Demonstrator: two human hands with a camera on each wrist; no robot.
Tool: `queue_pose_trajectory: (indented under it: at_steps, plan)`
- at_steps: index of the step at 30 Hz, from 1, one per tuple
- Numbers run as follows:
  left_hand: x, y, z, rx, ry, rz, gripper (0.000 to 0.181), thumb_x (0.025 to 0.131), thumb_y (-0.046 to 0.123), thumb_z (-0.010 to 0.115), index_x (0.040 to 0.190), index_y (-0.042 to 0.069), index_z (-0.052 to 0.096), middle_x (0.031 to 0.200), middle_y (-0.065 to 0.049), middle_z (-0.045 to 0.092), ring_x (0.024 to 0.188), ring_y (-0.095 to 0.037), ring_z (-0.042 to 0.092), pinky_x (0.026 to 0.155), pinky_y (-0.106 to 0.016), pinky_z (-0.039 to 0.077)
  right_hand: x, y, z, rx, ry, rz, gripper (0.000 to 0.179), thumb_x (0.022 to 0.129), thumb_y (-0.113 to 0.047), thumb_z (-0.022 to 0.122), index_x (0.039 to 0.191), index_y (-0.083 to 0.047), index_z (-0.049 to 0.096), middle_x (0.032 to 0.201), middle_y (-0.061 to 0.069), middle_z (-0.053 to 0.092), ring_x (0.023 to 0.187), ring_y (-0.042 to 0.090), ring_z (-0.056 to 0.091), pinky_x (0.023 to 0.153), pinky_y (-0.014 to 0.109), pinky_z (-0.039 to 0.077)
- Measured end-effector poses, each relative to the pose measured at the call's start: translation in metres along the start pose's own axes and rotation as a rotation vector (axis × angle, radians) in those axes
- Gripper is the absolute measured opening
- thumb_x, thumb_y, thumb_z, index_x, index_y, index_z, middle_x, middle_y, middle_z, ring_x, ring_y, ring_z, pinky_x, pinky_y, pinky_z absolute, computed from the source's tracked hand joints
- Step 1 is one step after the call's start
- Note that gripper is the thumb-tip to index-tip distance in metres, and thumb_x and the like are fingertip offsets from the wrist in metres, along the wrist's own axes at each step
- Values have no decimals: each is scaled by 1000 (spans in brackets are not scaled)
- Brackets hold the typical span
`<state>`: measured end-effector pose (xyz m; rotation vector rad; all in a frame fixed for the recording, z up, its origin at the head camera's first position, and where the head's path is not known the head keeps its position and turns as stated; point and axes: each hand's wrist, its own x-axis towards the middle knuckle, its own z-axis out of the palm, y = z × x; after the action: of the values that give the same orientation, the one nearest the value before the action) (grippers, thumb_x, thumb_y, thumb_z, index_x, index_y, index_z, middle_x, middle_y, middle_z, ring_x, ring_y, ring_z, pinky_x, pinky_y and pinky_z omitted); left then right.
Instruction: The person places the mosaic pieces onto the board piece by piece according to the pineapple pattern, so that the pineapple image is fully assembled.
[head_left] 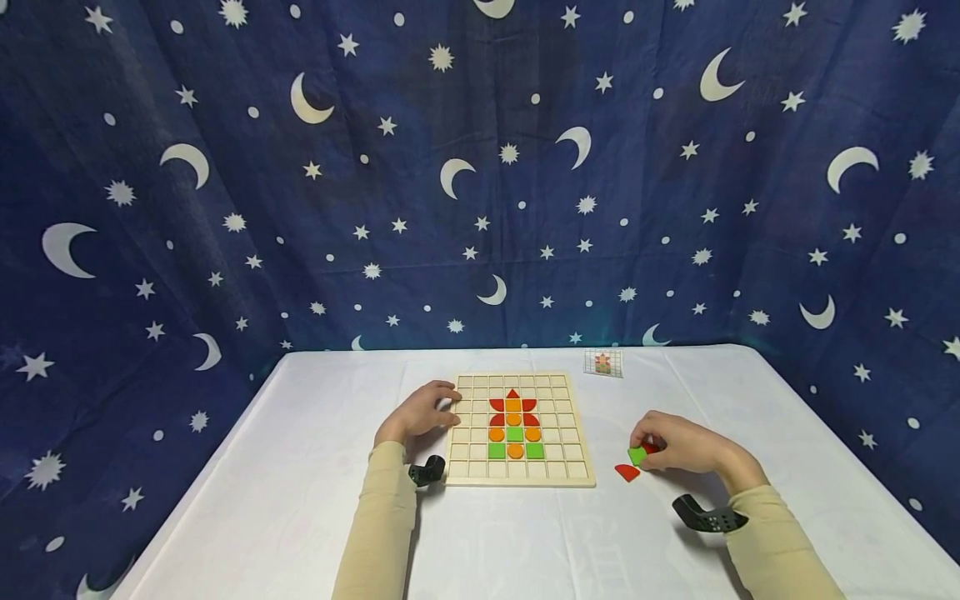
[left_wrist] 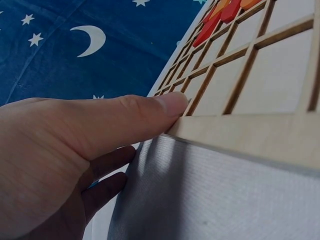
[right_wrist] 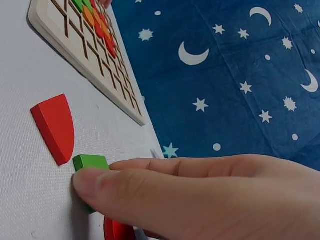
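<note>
My right hand (head_left: 686,446) pinches a green square tile (right_wrist: 91,161) between thumb and index finger, low over the white tablecloth. Beside it lies a red piece (right_wrist: 56,125) with one curved side. Another red piece (right_wrist: 118,231) shows partly under the hand. At the left edge of a wooden grid board (head_left: 525,482) is my left hand (head_left: 422,412), its thumb (left_wrist: 172,103) resting on the rim and its other fingers loosely bent. On the board, red, orange and green tiles form a figure, with a red triangle (head_left: 513,394) at its top.
Behind the board, near the table's far edge, stands a small card (head_left: 603,364) printed with a similar figure on a grid. A dark blue curtain (head_left: 420,208) with moons and stars surrounds the back and sides. The white tablecloth (head_left: 510,542) reaches around the board.
</note>
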<state>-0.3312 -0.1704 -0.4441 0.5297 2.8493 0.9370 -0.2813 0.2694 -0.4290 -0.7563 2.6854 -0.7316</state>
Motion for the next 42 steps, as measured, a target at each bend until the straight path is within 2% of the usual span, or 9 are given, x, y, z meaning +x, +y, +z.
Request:
queue_pose_trajectory:
  at_steps: [10,16,22,29,33,39,42]
  plan:
    - [1,-1,1,1,-1,-17,42,84,15,77,124,6,66,142,-14,49,134,-35,41,113,-49,32,2,-1,1,-34,27,1,18,82,-17,78,96,-15,66,91,-3,54,81,15,49,71,27,47]
    - [2,0,1,-10,9,-24,41,84,15,77,123,7,67,142,-14,49,134,-34,42,112,-48,33,7,-8,0,-55,149,2,21,85,-15,75,103,-10,66,93,-5,59,83,12,54,73,30,51]
    - [1,1,1,-4,7,-7,41,84,15,77,123,6,67,141,-15,49,133,-35,43,112,-49,33,18,-28,10,-86,242,-70,21,87,-12,73,107,-9,68,97,-5,61,90,15,60,77,33,54]
    - [0,1,1,-4,0,-21,41,84,15,77,123,6,67,142,-15,49,134,-34,42,113,-48,32,35,-60,29,-86,215,-135,20,88,-15,73,107,-12,68,101,-6,60,92,14,61,80,34,55]
    - [1,0,1,-3,-1,-18,41,84,15,77,123,6,67,141,-16,49,134,-35,42,113,-49,32,42,-76,41,-101,212,-205,19,87,-15,73,105,-11,69,99,-6,60,89,12,60,80,32,55]
    - [1,1,1,7,3,-12,42,84,15,77,124,6,67,142,-16,49,134,-34,42,113,-47,32,51,-97,61,-125,176,-325,19,86,-16,73,104,-9,71,94,-5,60,80,8,54,73,26,51]
    - [1,1,1,3,7,-11,42,84,15,77,124,6,67,142,-16,49,134,-34,42,113,-47,32,55,-106,70,-138,155,-346,17,86,-17,74,102,-11,71,93,-6,58,78,7,50,71,23,48]
